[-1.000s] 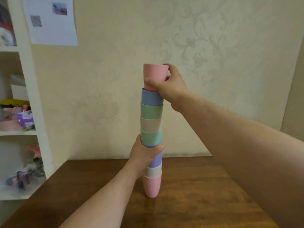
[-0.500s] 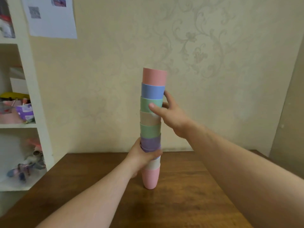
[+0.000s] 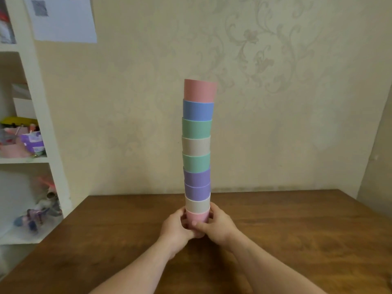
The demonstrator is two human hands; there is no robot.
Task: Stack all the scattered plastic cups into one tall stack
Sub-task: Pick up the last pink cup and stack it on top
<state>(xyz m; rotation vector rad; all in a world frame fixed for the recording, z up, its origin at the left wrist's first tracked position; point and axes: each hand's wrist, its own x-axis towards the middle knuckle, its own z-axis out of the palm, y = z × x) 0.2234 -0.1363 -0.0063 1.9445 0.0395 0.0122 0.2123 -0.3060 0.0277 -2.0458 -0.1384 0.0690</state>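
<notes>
One tall stack of plastic cups point(image 3: 197, 145) stands upright on the wooden table point(image 3: 297, 230), near its middle. From the top it runs pink, blue, green, beige, green, two purple, white and a pink cup point(image 3: 198, 217) at the base. My left hand point(image 3: 175, 229) wraps the left side of the bottom pink cup. My right hand point(image 3: 216, 227) wraps its right side, thumb across the front. Both hands hide the foot of the stack.
A white shelf unit point(image 3: 44, 128) with boxes, a purple packet and toys stands to the left of the table. A papered wall point(image 3: 275, 81) rises right behind the table's far edge. A sheet of paper point(image 3: 63, 20) hangs on it at upper left.
My right hand let go of the top pink cup and slid down the stack to its base. My left hand dropped from the purple cups to the bottom cup.
</notes>
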